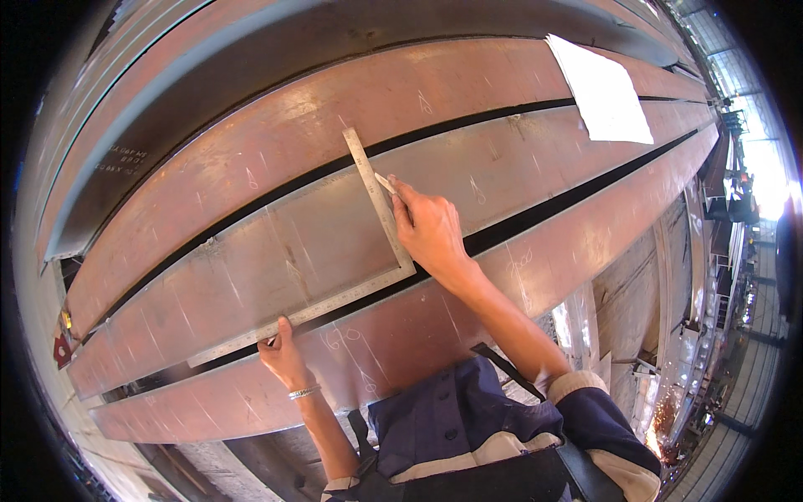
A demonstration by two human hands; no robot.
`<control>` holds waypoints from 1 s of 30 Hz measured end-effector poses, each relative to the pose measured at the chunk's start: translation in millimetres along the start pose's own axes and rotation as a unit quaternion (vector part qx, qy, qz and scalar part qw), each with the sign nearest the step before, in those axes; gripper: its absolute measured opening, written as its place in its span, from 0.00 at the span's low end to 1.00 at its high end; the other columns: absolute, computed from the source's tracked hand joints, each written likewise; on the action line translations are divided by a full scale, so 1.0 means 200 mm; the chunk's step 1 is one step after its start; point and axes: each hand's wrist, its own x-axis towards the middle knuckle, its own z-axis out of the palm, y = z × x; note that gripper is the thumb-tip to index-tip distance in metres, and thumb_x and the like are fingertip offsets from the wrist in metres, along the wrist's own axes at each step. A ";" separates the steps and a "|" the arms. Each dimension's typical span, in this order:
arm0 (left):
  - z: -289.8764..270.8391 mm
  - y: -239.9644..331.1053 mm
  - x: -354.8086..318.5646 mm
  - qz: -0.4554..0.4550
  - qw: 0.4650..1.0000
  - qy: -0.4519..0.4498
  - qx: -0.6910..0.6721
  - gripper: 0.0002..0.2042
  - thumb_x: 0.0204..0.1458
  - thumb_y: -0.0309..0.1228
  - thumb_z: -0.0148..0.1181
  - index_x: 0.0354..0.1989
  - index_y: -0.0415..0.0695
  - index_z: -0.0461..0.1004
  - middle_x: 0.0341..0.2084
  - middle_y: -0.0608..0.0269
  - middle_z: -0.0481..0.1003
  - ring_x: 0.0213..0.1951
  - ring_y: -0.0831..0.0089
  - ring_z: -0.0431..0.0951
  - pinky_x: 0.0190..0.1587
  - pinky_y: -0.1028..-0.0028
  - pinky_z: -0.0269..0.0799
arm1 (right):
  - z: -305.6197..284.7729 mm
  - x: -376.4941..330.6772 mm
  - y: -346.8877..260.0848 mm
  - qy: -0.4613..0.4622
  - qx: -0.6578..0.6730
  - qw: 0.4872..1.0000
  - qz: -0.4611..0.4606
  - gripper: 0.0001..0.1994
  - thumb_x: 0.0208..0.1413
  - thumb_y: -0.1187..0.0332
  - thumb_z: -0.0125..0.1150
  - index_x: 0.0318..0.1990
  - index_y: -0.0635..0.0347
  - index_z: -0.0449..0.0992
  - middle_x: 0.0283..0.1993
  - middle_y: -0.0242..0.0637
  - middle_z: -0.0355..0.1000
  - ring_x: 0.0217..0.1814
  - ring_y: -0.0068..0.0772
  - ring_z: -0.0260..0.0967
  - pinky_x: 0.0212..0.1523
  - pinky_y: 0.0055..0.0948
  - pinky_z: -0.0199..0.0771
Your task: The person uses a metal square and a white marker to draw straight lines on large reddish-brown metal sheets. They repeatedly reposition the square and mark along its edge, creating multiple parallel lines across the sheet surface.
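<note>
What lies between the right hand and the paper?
In the head view, steel with a white mark separates the right hand from the paper.

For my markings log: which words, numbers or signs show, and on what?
Chalk figures, nearest reddish beam: readable, but left unquoted.
Looped chalk signs, middle beam: unclear.
Pale lettering, dark far beam: small, left unquoted.
Graduations, metal square: too small to read.
White sheet: no text discernible.

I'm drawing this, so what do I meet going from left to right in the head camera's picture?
Small red thing, left hand, right hand, white sheet, orange sparks.
</note>
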 end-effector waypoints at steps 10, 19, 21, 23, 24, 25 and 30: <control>0.01 -0.01 0.01 0.006 1.000 -0.002 -0.008 0.23 0.55 0.32 0.69 0.49 0.27 0.66 0.41 0.47 0.80 0.42 0.69 0.81 0.45 0.75 0.76 | -0.12 -0.15 -0.08 -0.107 -0.056 0.992 0.026 0.14 0.59 0.73 0.55 0.51 0.67 0.77 0.27 0.55 0.73 0.29 0.60 0.72 0.30 0.48 0.70; 0.02 0.02 0.00 -0.007 1.000 -0.007 -0.019 0.24 0.56 0.32 0.69 0.51 0.28 0.65 0.43 0.45 0.79 0.43 0.67 0.81 0.42 0.74 0.78 | -0.27 -0.34 -0.15 -0.130 -0.055 0.987 0.081 0.13 0.57 0.74 0.55 0.49 0.66 0.78 0.27 0.54 0.74 0.31 0.59 0.73 0.32 0.49 0.71; 0.03 0.03 0.00 -0.014 1.000 -0.004 -0.024 0.24 0.56 0.32 0.68 0.52 0.28 0.65 0.43 0.45 0.79 0.43 0.66 0.81 0.41 0.74 0.78 | -0.30 -0.34 -0.13 -0.082 -0.052 0.993 0.064 0.13 0.58 0.74 0.55 0.48 0.65 0.79 0.28 0.51 0.76 0.28 0.55 0.74 0.30 0.45 0.72; 0.03 0.03 0.00 0.001 1.000 -0.008 -0.007 0.25 0.56 0.32 0.68 0.53 0.27 0.64 0.43 0.44 0.79 0.43 0.65 0.81 0.38 0.73 0.80 | -0.35 -0.36 -0.11 -0.058 -0.042 0.995 0.075 0.12 0.59 0.73 0.56 0.48 0.63 0.79 0.29 0.48 0.78 0.26 0.50 0.75 0.29 0.41 0.72; 0.03 0.04 0.00 -0.019 1.000 -0.004 -0.012 0.25 0.56 0.32 0.68 0.53 0.27 0.63 0.43 0.44 0.78 0.43 0.65 0.81 0.37 0.72 0.81 | -0.38 -0.38 -0.10 -0.056 -0.038 0.994 0.090 0.12 0.59 0.73 0.56 0.49 0.63 0.79 0.30 0.46 0.79 0.25 0.48 0.75 0.28 0.39 0.72; 0.04 0.03 -0.01 0.003 1.000 -0.020 -0.014 0.26 0.56 0.32 0.68 0.53 0.27 0.63 0.43 0.43 0.78 0.42 0.64 0.82 0.35 0.71 0.82 | -0.41 -0.39 -0.08 -0.054 -0.033 0.992 0.106 0.12 0.60 0.72 0.56 0.49 0.62 0.80 0.31 0.44 0.80 0.23 0.45 0.75 0.27 0.37 0.71; 0.15 0.03 -0.09 -0.003 0.998 -0.035 -0.046 0.27 0.56 0.31 0.67 0.54 0.26 0.59 0.43 0.41 0.77 0.39 0.60 0.83 0.27 0.65 0.86 | -0.54 -0.46 0.02 -0.021 -0.052 0.984 0.171 0.12 0.61 0.71 0.56 0.49 0.59 0.81 0.30 0.37 0.81 0.16 0.25 0.66 0.22 0.27 0.65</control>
